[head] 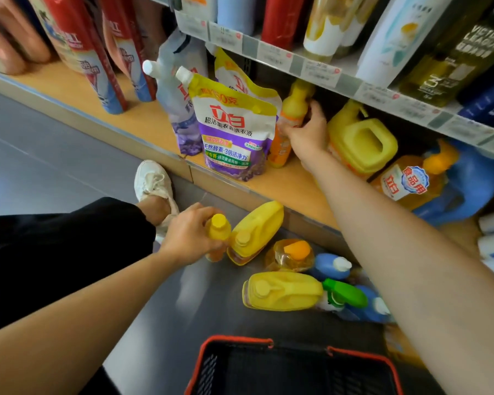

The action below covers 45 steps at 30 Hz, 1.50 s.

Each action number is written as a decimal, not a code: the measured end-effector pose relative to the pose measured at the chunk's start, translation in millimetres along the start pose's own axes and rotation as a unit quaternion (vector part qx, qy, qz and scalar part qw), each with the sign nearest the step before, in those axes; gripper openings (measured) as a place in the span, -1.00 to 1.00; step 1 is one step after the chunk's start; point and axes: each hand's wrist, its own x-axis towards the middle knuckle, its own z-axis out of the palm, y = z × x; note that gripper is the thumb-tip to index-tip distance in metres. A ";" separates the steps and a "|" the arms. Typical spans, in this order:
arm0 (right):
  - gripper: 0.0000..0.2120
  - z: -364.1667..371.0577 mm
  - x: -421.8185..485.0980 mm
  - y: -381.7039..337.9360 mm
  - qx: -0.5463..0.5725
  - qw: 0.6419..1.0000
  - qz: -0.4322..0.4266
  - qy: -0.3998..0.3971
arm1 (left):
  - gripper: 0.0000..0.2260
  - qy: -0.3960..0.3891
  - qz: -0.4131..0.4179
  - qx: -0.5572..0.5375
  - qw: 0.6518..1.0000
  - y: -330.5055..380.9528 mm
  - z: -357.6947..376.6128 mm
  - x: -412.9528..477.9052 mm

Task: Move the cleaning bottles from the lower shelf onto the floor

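Note:
My left hand (190, 236) grips a small yellow-capped orange bottle (218, 230) just above the grey floor (69, 166), beside a yellow jug (257, 232). My right hand (305, 132) reaches into the lower shelf (291, 186) and grips a second slim orange bottle (290, 118) standing there. Still on that shelf to the right are a large yellow jug (362, 141), an orange detergent bottle (411, 181) and a blue jug (474, 183). On the floor lie another yellow jug (283, 290), an orange-capped bottle (293, 253), blue bottles (330, 266) and a green spray bottle (344, 293).
Refill pouches (234, 129) stand on the shelf left of my right hand. Red spray cans (97, 58) stand further left. A black basket with a red rim (291, 369) sits at the bottom. My leg and white shoe (154, 181) are at the left.

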 end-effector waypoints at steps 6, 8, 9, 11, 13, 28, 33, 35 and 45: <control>-0.39 -12.0 -15.5 7.2 -0.041 0.998 -0.054 0.010 | -0.53 -0.080 0.008 0.009 0.997 -22.2 28.2 -11.5; -0.44 -17.4 -26.2 5.8 -0.041 0.996 -0.079 0.001 | -0.50 -0.090 0.007 0.012 0.996 -21.2 31.2 -11.4; -0.46 -20.5 -32.6 4.3 -0.043 0.995 -0.092 -0.004 | -0.49 -0.104 0.009 0.017 0.994 -20.0 31.6 -10.6; -0.48 -27.9 -48.1 -1.3 -0.033 0.993 -0.114 -0.009 | -0.42 -0.139 0.010 0.040 0.989 -16.7 30.5 -8.7; -0.49 -37.0 -66.2 -9.7 -0.017 0.991 -0.132 -0.007 | -0.33 -0.176 -0.009 0.051 0.983 -11.1 27.0 -6.9; -0.51 -153.4 -191.9 -50.7 0.159 0.984 -0.022 -0.072 | -0.23 -0.043 0.121 -0.168 0.977 126.4 -21.6 -37.1; -0.58 -188.5 -232.2 -51.4 0.265 0.956 0.049 -0.116 | -0.37 -0.124 0.180 -0.215 0.952 168.2 -18.7 -69.3; -0.63 -201.5 -245.3 -48.9 0.279 0.950 0.075 -0.119 | -0.41 -0.174 0.162 -0.267 0.934 176.8 -13.3 -79.2; -0.83 -266.9 -257.8 -23.1 0.253 0.963 0.084 -0.050 | -0.60 -0.353 0.076 -0.424 0.830 195.0 33.8 -104.3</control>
